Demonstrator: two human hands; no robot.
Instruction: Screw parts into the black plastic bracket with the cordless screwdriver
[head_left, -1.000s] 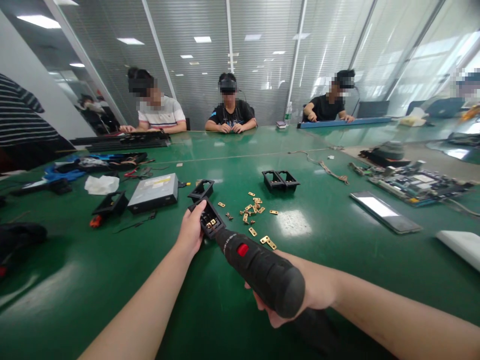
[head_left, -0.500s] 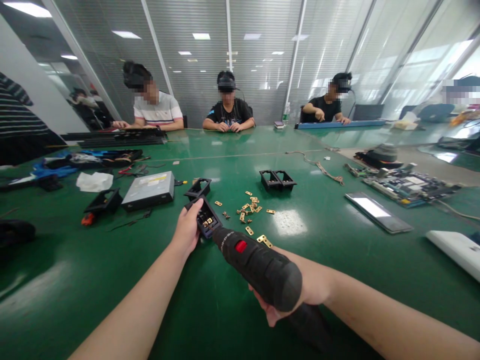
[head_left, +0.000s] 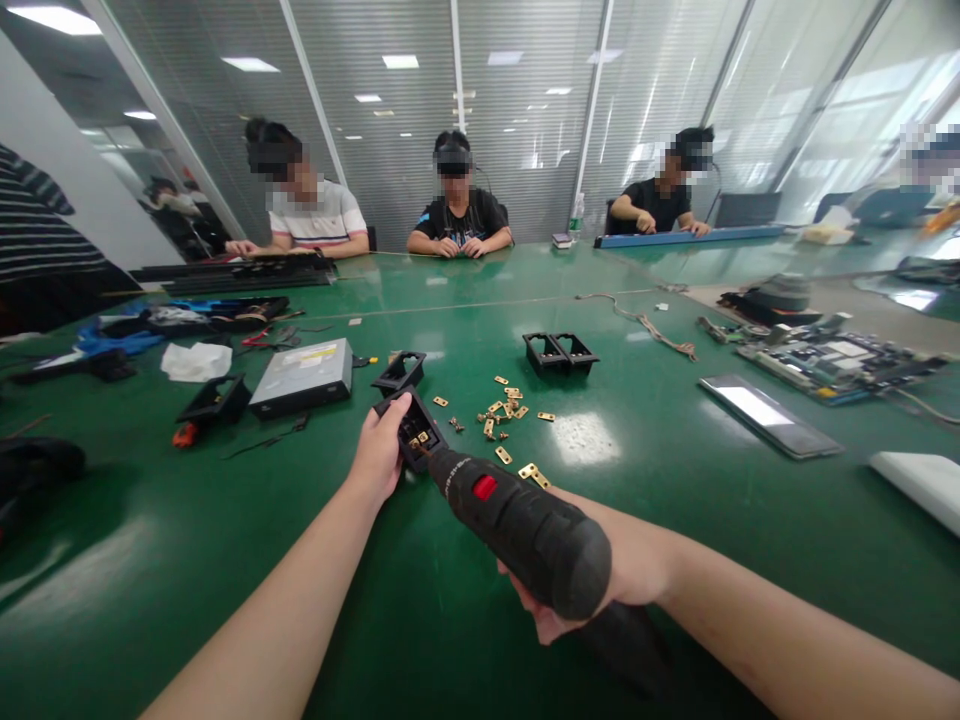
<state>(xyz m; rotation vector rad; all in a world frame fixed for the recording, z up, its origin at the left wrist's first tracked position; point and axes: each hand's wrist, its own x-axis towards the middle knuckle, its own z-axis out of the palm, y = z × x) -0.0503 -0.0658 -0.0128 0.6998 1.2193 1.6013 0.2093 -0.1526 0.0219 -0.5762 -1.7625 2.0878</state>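
A small black plastic housing (head_left: 428, 420) with brass pieces inside it is gripped by my left hand (head_left: 380, 445), the thumb over its upper edge. My right hand (head_left: 551, 610) is wrapped round the handle of a black cordless drill (head_left: 525, 525) with a red switch on top. The drill's nose points into the housing; its tip and any contact there are hard to make out. Loose brass plates (head_left: 514, 400) and small screws (head_left: 457, 424) lie just beyond. Another black housing (head_left: 400, 370) stands behind my left hand, and a joined pair of black housings (head_left: 559, 352) sits farther right.
At left are an optical drive (head_left: 304, 378), another black housing (head_left: 214, 398) and crumpled white tissue (head_left: 196, 362). On the right lie a phone (head_left: 769, 415), a circuit board (head_left: 840, 355) and a white device (head_left: 915, 485). Several people sit across the green table (head_left: 420, 610).
The view has shifted slightly, so the table things appear a little displaced. Both hands keep their holds, with the drill still aimed into the housing.
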